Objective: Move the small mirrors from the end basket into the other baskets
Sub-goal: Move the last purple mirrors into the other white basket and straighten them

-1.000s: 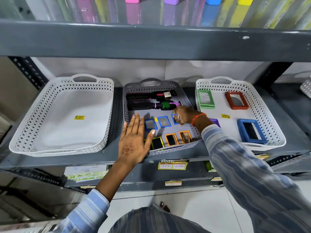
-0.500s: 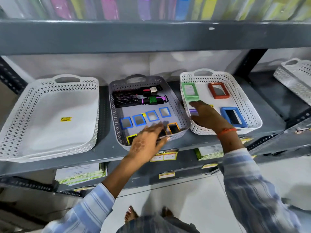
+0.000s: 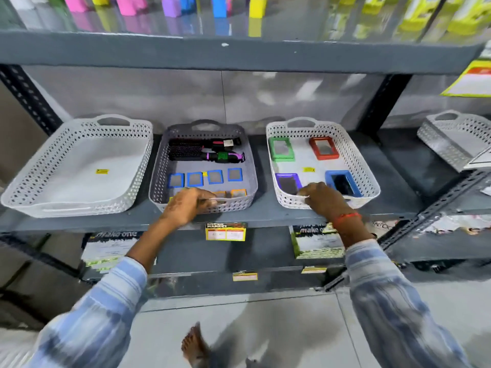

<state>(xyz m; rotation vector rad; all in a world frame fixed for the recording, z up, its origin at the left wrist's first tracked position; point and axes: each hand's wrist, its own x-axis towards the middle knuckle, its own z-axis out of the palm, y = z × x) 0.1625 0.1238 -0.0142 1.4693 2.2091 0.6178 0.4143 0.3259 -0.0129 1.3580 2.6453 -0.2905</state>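
A grey basket (image 3: 251,166) stands in the middle of the shelf. It holds a row of small blue-framed mirrors (image 3: 195,179), small orange-framed mirrors (image 3: 238,193) near its front, and two hairbrushes (image 3: 186,152) at its back. My left hand (image 3: 187,207) curls over this basket's front rim and hides part of the front row. To the right, a white basket (image 3: 368,168) holds larger mirrors: green (image 3: 281,149), red (image 3: 324,147), purple (image 3: 288,183) and blue (image 3: 343,184). My right hand (image 3: 324,200) grips this basket's front rim.
An empty white basket (image 3: 34,179) with a yellow sticker stands at the left. Another perforated basket (image 3: 449,136) sits on the neighbouring shelf at far right. The upper shelf edge (image 3: 239,53) overhangs the baskets. Price tags and boxes fill the shelf below.
My right hand left the grey basket and came down onto the right white basket's front rim. My left hand shifted onto the grey basket's front rim. The view pulled back.
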